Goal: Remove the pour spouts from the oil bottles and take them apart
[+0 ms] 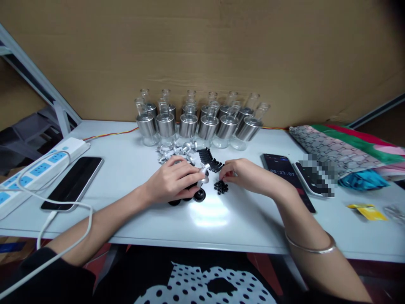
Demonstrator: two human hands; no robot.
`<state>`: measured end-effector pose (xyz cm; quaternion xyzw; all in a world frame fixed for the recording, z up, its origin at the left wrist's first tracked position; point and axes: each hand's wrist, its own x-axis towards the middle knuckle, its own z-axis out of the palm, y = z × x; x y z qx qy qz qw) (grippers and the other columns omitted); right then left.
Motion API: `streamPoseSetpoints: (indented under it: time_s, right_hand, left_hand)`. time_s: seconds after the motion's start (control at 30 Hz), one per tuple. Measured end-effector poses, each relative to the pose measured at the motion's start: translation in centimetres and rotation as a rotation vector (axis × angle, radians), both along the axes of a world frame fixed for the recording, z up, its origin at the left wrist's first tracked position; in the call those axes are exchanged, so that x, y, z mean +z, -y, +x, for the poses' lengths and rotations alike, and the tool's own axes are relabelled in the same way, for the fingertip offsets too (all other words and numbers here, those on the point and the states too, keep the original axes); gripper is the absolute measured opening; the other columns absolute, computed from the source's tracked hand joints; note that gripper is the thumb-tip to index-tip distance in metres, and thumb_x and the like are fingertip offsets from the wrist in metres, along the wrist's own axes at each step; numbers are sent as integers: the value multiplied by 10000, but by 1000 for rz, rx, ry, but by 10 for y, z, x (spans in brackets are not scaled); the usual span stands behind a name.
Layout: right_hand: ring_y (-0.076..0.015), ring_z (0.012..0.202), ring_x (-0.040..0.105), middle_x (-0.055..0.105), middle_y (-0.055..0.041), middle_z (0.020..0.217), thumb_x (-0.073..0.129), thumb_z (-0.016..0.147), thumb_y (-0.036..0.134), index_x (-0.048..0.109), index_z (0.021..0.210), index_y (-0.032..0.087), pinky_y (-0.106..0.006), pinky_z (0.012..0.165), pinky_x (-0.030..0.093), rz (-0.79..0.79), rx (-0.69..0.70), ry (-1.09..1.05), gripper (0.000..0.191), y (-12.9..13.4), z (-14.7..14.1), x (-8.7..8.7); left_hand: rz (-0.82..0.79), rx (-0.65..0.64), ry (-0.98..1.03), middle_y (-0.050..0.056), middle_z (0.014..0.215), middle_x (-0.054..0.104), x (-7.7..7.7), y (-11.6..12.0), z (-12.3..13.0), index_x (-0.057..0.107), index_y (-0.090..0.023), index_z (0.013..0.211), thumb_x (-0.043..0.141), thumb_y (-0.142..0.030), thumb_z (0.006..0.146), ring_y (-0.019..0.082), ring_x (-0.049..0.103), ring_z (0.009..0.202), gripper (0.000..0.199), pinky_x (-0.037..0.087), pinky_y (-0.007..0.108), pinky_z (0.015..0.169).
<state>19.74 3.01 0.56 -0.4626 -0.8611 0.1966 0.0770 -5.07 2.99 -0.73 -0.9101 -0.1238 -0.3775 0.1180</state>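
My left hand (175, 179) is closed, pinching a silver pourer spout (205, 174) between thumb and forefinger. Below that hand lie round black caps (199, 195), partly hidden by the fingers. My right hand (236, 171) reaches down to a small heap of black rings (220, 187), its fingertips pressed together at the heap's edge; whatever they grip is too small to make out. Between the hands and slightly beyond, short black tubes (209, 159) lie side by side in a row. A pile of silver spouts (179, 151) sits past my left hand, partly covered by it.
Several glass bottles with steel sleeves (189, 125) stand in two rows before the cardboard wall (202, 50). At left are a power strip (34, 173), a phone (72, 183) and a white cable (90, 215). A timer phone (281, 173) and a yellow packet (368, 212) lie at right.
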Motion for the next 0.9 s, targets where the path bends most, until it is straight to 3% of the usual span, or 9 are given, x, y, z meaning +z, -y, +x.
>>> streamPoseSetpoints:
  time_s: [0.27,0.43,0.6,0.7,0.9]
  right_hand:
    - [-184,721,622,700,-49,795,518,770,68,716,810,197,-289,675,464,80,-64,85,240,-4,-2,-7]
    - [-161,665,594,673,-38,769,555,784,141,701,869,190,-262,645,444,3,-95,73,176,-3,-3,-1]
    - [-164,692,580,643,-57,809,528,779,95,691,804,174,-268,657,440,-9,-81,65,183,-2,-4,0]
    - [-174,721,586,645,-62,819,525,800,113,660,799,166,-287,672,450,52,-113,-50,144,0,-8,6]
    - [-162,717,611,675,-39,775,583,821,225,624,791,172,-298,668,476,54,-101,-546,73,13,-20,23]
  left_hand:
    - [-4,4,-12,31,882,713,-1,-1,-1,516,-173,1038,579,-199,848,125,657,754,202,475,317,815]
    - [-1,8,-10,30,881,713,-1,-1,0,518,-173,1035,562,-206,861,123,657,751,182,476,314,812]
    - [12,5,-6,36,874,714,-1,0,0,524,-163,1029,568,-210,860,124,657,747,181,482,318,811]
    - [9,4,-4,38,872,715,0,0,0,527,-156,1026,585,-208,852,124,659,743,191,482,321,810]
    - [10,26,26,39,868,718,1,-1,-1,533,-152,1024,609,-196,835,125,664,741,208,466,326,812]
